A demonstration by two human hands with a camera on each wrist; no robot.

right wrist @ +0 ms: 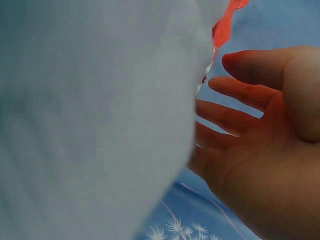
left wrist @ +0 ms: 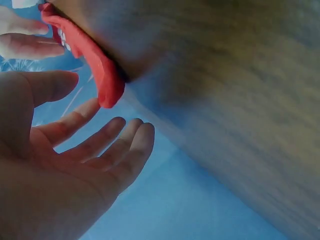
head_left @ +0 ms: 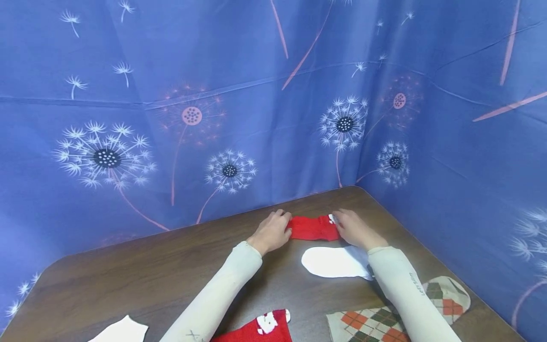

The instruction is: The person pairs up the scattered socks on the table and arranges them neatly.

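A red sock (head_left: 312, 228) with a white patch at its right end lies flat near the far edge of the table. At its left end is my left hand (head_left: 272, 232), its index fingertip by the sock's tip. In the left wrist view the fingers of that hand (left wrist: 75, 160) are loosely bent and spread, with the thumb apart from them. My right hand (head_left: 356, 229) touches the white-patched end. Its thumb and extended fingers (right wrist: 242, 92) stand apart in the right wrist view, some fingertips hidden behind a blurred pale surface (right wrist: 100, 120).
A white sock (head_left: 333, 261) lies just below the red one, partly under my right wrist. Nearer are an argyle sock (head_left: 367, 325), another red sock (head_left: 260, 330) and a white piece of fabric (head_left: 121, 331). Blue dandelion-print curtain (head_left: 256, 118) borders the wooden table (head_left: 171, 270).
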